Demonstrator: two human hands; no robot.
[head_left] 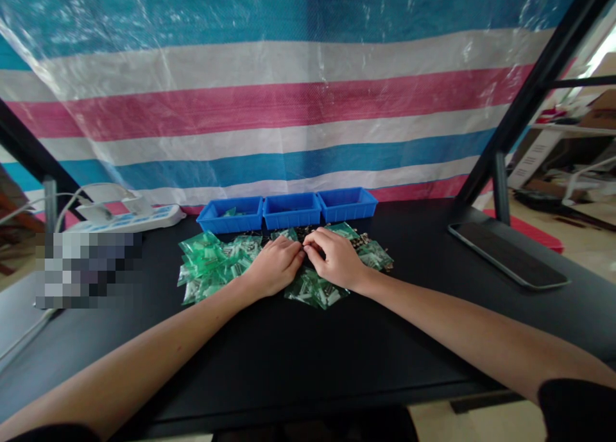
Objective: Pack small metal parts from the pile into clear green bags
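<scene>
My left hand and my right hand meet over the middle of the black table, fingertips almost touching. Both have their fingers closed in a pinch; what they hold, if anything, is too small to make out. To the left of my left hand lies a heap of green clear plastic bags with small pale parts inside. Another green bag lies just below my hands. More green bags sit beyond my right hand, close to some small brassy and dark pieces.
Three blue bins stand in a row behind the bags; the left one has green bags in it. A white power strip with cables lies at the left, a phone at the right. A striped plastic sheet hangs behind.
</scene>
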